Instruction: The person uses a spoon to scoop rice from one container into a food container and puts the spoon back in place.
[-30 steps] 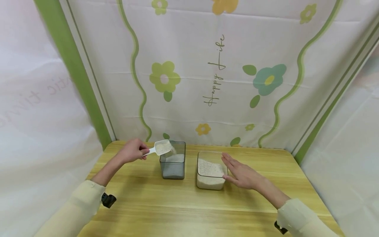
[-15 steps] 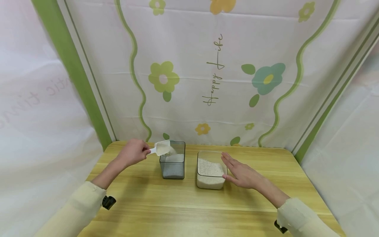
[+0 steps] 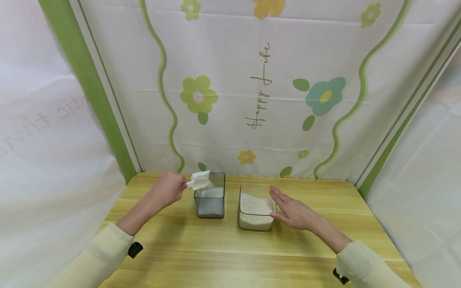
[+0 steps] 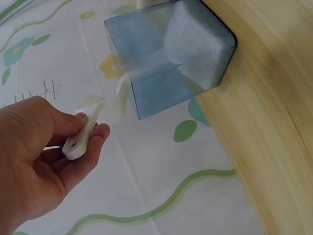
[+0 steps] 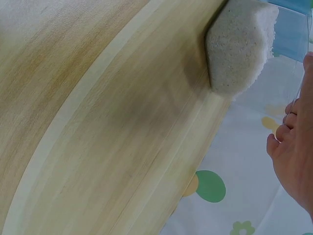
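Note:
My left hand (image 3: 168, 189) (image 4: 44, 161) pinches the handle of a small white scoop (image 3: 200, 181) (image 4: 100, 115), which is tipped over the left rim of a tinted blue-grey container (image 3: 210, 196) (image 4: 171, 54). White grains lie inside that container. Right of it stands a clear container (image 3: 256, 208) (image 5: 239, 41) filled with the same pale grains. Against its right wall rests my right hand (image 3: 292, 211) (image 5: 293, 161), fingers straight and flat.
Both containers stand near the back of a light wooden table (image 3: 230, 256). A flowered white and green cloth (image 3: 259, 88) hangs behind and at both sides, close to the table's edges.
The left hand has turned the scoop over further above the tinted container, and the grains have left the scoop. The right hand has stayed against the clear container.

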### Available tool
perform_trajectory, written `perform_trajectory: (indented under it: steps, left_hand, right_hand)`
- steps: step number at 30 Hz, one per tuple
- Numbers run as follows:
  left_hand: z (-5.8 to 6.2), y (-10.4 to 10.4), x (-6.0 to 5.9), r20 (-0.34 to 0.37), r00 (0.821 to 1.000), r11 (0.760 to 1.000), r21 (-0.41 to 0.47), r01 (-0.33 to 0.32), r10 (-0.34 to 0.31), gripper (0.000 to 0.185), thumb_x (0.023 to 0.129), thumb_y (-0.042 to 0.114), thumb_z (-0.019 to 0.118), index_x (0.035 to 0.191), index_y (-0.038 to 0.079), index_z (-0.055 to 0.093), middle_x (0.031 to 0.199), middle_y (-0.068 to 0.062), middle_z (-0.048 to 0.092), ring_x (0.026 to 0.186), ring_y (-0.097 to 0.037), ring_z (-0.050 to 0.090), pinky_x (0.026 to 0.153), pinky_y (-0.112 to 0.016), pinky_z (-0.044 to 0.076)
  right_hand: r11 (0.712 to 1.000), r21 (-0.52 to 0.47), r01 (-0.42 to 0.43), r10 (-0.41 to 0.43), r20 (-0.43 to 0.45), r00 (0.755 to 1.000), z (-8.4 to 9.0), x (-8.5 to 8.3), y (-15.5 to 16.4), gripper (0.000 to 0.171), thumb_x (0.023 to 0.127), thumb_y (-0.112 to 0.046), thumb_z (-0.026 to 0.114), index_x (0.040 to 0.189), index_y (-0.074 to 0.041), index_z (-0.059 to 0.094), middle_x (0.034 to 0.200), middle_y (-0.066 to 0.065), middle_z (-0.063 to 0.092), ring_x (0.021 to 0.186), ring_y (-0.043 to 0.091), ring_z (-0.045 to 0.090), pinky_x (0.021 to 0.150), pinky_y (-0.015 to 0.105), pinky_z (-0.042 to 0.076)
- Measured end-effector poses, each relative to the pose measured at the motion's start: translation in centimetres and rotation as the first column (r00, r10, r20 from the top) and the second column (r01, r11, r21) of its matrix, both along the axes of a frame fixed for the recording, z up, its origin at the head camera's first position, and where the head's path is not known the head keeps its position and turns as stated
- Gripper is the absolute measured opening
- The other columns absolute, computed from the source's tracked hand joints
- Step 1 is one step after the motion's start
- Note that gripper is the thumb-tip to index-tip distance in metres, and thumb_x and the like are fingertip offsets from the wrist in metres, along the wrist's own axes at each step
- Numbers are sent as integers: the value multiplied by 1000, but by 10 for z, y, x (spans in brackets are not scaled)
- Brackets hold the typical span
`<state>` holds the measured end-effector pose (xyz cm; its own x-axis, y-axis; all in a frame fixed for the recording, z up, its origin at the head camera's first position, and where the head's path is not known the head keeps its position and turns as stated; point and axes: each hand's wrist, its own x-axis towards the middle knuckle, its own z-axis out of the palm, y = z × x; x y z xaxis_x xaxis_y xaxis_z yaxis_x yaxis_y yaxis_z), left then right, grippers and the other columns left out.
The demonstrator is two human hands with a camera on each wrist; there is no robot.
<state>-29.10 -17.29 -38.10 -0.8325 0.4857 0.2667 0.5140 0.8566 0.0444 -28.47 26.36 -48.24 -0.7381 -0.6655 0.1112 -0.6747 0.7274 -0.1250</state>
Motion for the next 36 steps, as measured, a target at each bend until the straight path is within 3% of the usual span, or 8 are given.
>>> perform_trajectory:
  steps: [5,11,14,24,28,30,33,36]
  left_hand:
    - [-5,6,4,-193,979,991,-125,43,-67,7,82,5,77,77,3,73,68,-5,62,51,-15,53,45,-27,44]
    - [-11,11,8,-408,896,946,-320,42,-178,6,78,-4,75,76,0,71,69,-8,61,51,-15,52,39,-26,41]
    - [-11,14,8,-441,878,938,-346,25,-186,10,78,-6,73,73,1,69,67,-7,60,50,-13,50,37,-25,38]
    - [15,40,2,-353,917,951,-298,77,-185,22,79,-10,69,65,6,64,61,-4,57,48,-12,47,39,-26,39]
    - [27,54,-4,-184,971,980,-152,128,-155,22,83,-2,75,65,9,67,61,-2,60,51,-9,44,45,-24,42]
    - [32,61,-7,-82,986,988,-57,144,-148,20,85,4,76,67,10,69,62,0,61,53,-7,40,48,-22,39]
    - [37,74,-11,-15,983,983,5,186,-185,27,89,4,72,64,13,66,61,3,58,56,-7,33,52,-21,34]
    - [36,88,-14,-20,974,974,-25,226,-226,22,90,6,71,69,13,72,67,3,67,56,-7,50,54,-22,43]
  right_hand:
    - [1000,1,6,-6,-5,1000,-2,1,3,76,103,-50,46,157,-1,24,166,15,18,150,30,29,109,46,43]
    - [1000,-6,14,-14,4,1000,-1,2,6,76,103,-50,46,158,-2,21,166,15,18,150,31,28,109,47,43]
    - [1000,-14,7,-7,-2,1000,0,2,6,76,103,-49,46,157,-1,22,165,18,19,149,33,30,108,48,43]
    - [1000,-7,-6,6,-1,1000,0,-1,5,77,104,-51,44,157,0,23,165,19,21,149,34,30,109,49,43]
    - [1000,-5,-13,13,9,1000,0,-2,3,77,104,-52,43,157,0,22,165,19,19,150,34,29,110,48,43]
    - [1000,-3,-11,11,19,1000,0,-2,3,77,104,-52,42,157,0,22,165,18,18,150,34,28,110,48,42]
    - [1000,2,0,0,36,999,0,-2,2,77,104,-53,41,158,-2,20,166,17,17,151,32,26,109,47,43]
    - [1000,8,-1,0,45,999,0,-2,2,78,104,-53,41,158,-2,19,166,16,16,152,31,25,110,47,43]
